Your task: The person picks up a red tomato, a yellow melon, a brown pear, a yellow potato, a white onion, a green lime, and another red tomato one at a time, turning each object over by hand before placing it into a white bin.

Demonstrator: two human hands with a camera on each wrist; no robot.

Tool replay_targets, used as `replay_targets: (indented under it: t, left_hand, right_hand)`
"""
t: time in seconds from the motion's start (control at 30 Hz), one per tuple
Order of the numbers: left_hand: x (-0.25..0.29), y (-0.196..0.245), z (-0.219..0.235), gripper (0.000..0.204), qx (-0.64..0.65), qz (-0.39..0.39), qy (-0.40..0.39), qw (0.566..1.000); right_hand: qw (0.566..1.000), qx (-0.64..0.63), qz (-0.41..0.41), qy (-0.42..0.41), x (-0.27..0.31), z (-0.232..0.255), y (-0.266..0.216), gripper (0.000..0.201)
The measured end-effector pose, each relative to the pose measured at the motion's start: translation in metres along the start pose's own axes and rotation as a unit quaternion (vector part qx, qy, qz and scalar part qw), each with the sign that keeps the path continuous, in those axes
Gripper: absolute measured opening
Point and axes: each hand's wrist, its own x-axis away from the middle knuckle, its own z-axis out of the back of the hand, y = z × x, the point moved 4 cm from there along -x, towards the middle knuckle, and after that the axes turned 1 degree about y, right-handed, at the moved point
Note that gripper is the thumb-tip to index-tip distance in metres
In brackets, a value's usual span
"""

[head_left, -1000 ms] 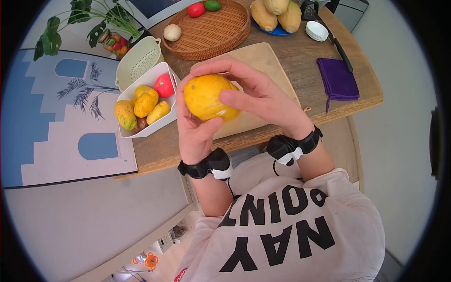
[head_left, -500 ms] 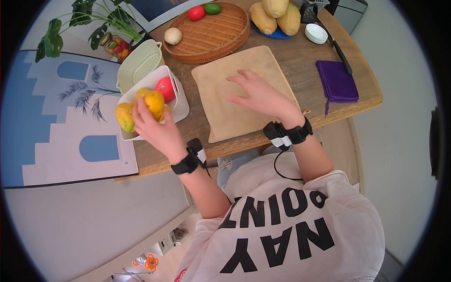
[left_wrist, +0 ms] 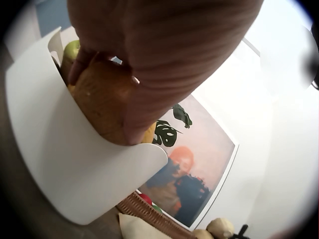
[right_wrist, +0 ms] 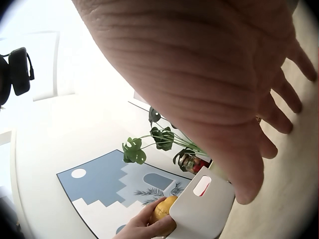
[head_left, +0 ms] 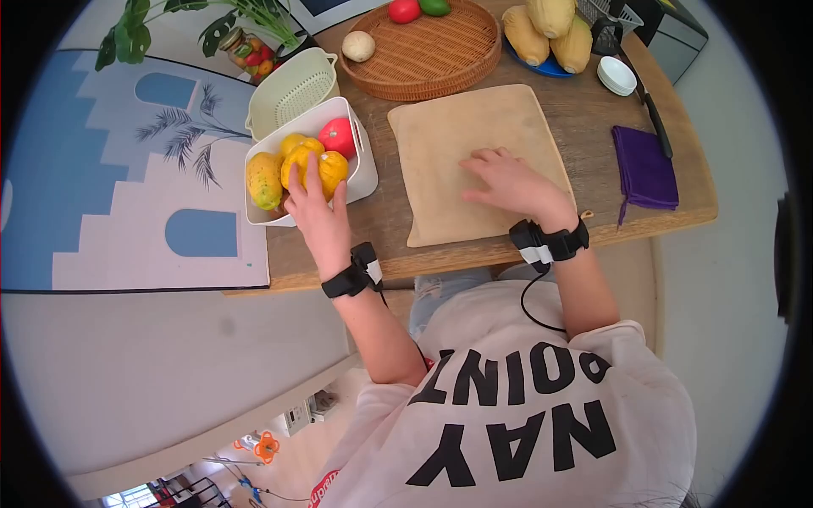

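My left hand [head_left: 318, 227] is at the white bin [head_left: 364, 179] on the left, thumb and fingers around a round yellow fruit [head_left: 334, 173]. In the left wrist view this fruit [left_wrist: 107, 102] sits low between thumb and fingers, behind the bin's wall. The right wrist view also shows the fruit [right_wrist: 164, 208] in that grip. Beside it in the bin lie a green-yellow mango [head_left: 264, 179], other yellow fruit [head_left: 294, 142] and a red round one [head_left: 337, 134]. My right hand [head_left: 517, 182], fingers relaxed and holding nothing, is over the beige cloth mat [head_left: 449, 127].
Behind the mat stands a round wicker tray [head_left: 423, 51] with red and green pieces. A pale green colander [head_left: 292, 95] touches the bin's far side. At the right are a blue plate of yellow produce [head_left: 550, 66], white dishes [head_left: 616, 74], a knife [head_left: 657, 127] and purple cloth [head_left: 644, 169].
Both hands held the yellow fruit over the mat; the left hand has carried it left to the bin. My right hand let go and lowered over the mat. The head view has shifted.
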Motion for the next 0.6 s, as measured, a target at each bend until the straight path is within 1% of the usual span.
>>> replay_targets:
  t: [0.13,0.17,0.23,0.33,0.43,0.47,0.53,0.57,0.6]
  left_hand:
    - [-0.003,-0.002,0.000,0.058,0.019,-0.043,0.045,0.998]
    - [-0.005,-0.002,0.000,0.054,0.032,-0.029,0.038,0.998]
    - [-0.010,0.002,0.003,0.048,0.057,-0.002,0.021,0.998]
    - [-0.022,0.008,0.004,0.040,0.105,-0.009,-0.032,0.994]
    - [-0.049,0.017,0.016,0.038,0.106,-0.085,0.009,0.991]
    - [-0.061,0.027,0.020,0.038,0.089,-0.104,0.005,0.991]
    - [-0.090,0.053,0.027,0.037,0.054,-0.139,-0.001,0.989]
    - [-0.105,0.066,0.026,0.037,0.033,-0.174,-0.016,0.984]
    - [-0.121,0.080,0.021,0.037,0.013,-0.209,-0.031,0.977]
  right_hand:
    - [1.000,0.009,-0.005,-0.015,0.003,0.003,-0.002,0.054]
    - [1.000,0.013,-0.009,-0.021,0.004,0.004,-0.003,0.054]
    - [1.000,0.013,0.007,0.004,0.003,0.001,0.001,0.051]
    - [0.999,0.015,0.024,0.035,0.005,-0.002,0.006,0.047]
    - [0.998,0.017,0.031,0.053,0.007,-0.004,0.008,0.043]
    - [0.998,0.017,0.034,0.056,0.006,-0.005,0.007,0.042]
    - [0.999,0.047,0.009,0.019,0.006,-0.003,0.000,0.046]
    - [0.998,0.061,-0.003,0.000,0.006,-0.003,-0.002,0.048]
    - [0.998,0.064,0.000,0.011,0.006,-0.005,-0.003,0.047]
